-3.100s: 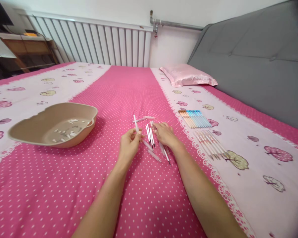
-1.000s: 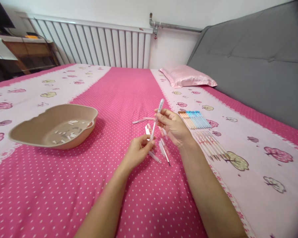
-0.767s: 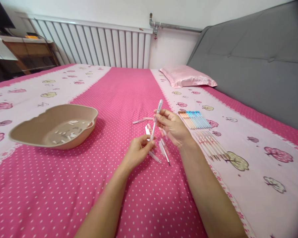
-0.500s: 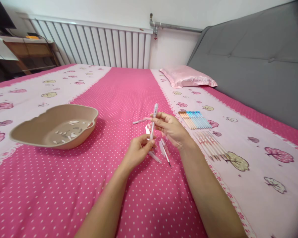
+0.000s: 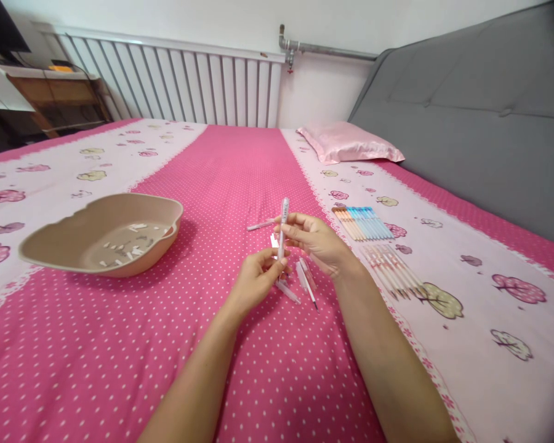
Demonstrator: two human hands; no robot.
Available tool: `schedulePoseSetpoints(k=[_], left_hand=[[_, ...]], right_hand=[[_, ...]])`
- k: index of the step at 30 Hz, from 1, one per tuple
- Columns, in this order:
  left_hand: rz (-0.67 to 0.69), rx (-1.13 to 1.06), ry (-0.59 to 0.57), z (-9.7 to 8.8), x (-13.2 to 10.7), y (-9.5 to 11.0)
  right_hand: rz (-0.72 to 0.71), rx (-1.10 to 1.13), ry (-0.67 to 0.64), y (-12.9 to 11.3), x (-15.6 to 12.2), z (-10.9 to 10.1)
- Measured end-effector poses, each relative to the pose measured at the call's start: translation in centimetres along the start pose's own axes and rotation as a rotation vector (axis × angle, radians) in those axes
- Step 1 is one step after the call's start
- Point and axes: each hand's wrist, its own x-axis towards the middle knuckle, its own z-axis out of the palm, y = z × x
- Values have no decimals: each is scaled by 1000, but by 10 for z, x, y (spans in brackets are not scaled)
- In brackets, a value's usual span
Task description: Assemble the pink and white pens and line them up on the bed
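Upright between my two hands is a pale, translucent pen point(image 5: 284, 212) with dark lettering near its top. My left hand point(image 5: 257, 277) pinches its lower end between thumb and fingers. Higher up, the thumb and fingers of my right hand point(image 5: 316, 240) close on the barrel. Beneath and around the hands lie loose pen parts: a pale pink tube point(image 5: 260, 226) behind, a clear barrel point(image 5: 289, 292) in front, and a white refill with a dark tip point(image 5: 310, 289) to the right. My fingers partly cover other white and pink pieces.
On the left stands a beige basin point(image 5: 106, 234) holding small white and grey parts. To the right lie a row of orange and blue pens point(image 5: 364, 223) and a row of clear pinkish pens point(image 5: 392, 271). A pink pillow point(image 5: 351, 141) rests farther back near the grey headboard point(image 5: 466, 117).
The pen has dropped slightly and moved a little left, standing straighter. My right hand has shifted slightly down along with it; my left hand keeps its hold at the lower end.
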Motion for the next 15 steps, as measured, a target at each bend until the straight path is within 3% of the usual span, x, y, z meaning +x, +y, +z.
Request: schedulePoseSetpoints(k=[15], left_hand=[[1, -1, -2, -1, 0, 2]], right_hand=[[9, 5, -23, 0, 0, 0]])
